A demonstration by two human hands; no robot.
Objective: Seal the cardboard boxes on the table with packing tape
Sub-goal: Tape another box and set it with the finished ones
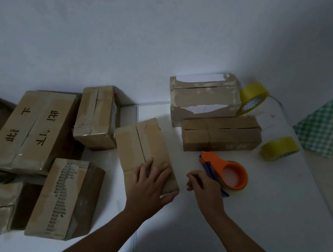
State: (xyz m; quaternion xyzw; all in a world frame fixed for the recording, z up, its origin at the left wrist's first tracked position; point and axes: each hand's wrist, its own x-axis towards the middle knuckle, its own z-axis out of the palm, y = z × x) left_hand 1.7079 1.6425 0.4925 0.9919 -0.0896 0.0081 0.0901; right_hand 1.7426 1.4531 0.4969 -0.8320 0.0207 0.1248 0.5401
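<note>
From the head camera, the left hand (151, 183) lay flat with fingers spread on the near end of a cardboard box (146, 153) at the middle of the white table (277, 218); the box's long axis ran from near-right to far-left. The right hand (203, 188), fingers loosely curled and gripping nothing, hovered just beside the orange tape dispenser (227, 170), whose blade end pointed far-left. Two yellow tape rolls (251, 98) sat towards the table's far right edge

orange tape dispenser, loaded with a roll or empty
Empty, it seems: the orange dispenser shows the white table through its ring. Both yellow tape rolls lie apart.
</note>
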